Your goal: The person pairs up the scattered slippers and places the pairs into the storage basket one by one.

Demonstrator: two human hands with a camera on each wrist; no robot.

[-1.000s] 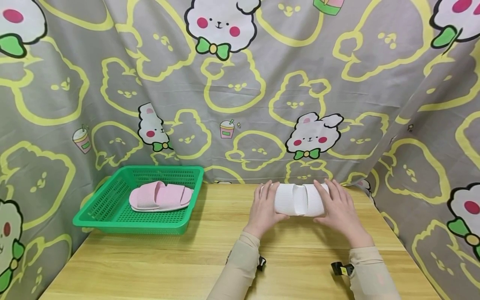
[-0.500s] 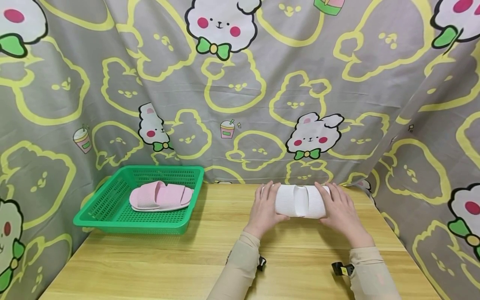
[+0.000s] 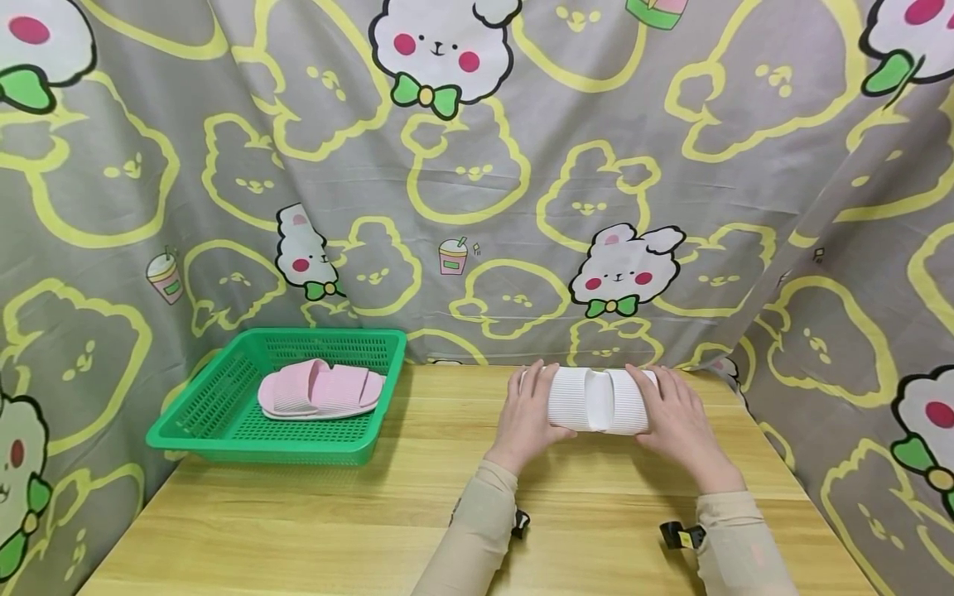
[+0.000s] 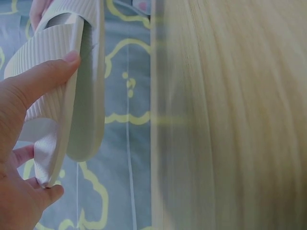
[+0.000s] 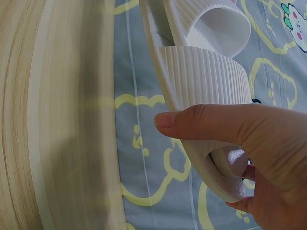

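Observation:
A pair of white slippers with ribbed straps is held up near the table's back edge, one slipper nested into the other. My left hand [image 3: 525,414] grips the left slipper [image 3: 568,399], its thumb lying over the strap [image 4: 41,50] in the left wrist view. With my right hand [image 3: 676,418] I grip the right slipper [image 3: 629,402], thumb over the ribbed strap [image 5: 206,76] in the right wrist view. Fingers of both hands curl round the outer ends. The toes and heels are partly hidden under the hands.
On the left of the wooden table [image 3: 417,513] stands a green perforated basket [image 3: 276,454]. Pink slippers [image 3: 320,391] lie in it. A patterned grey curtain [image 3: 477,199] hangs behind the table and along both sides.
Over the last second the white slippers have tipped or dropped very slightly, and my right thumb has shifted a little on its slipper. The basket has stayed put.

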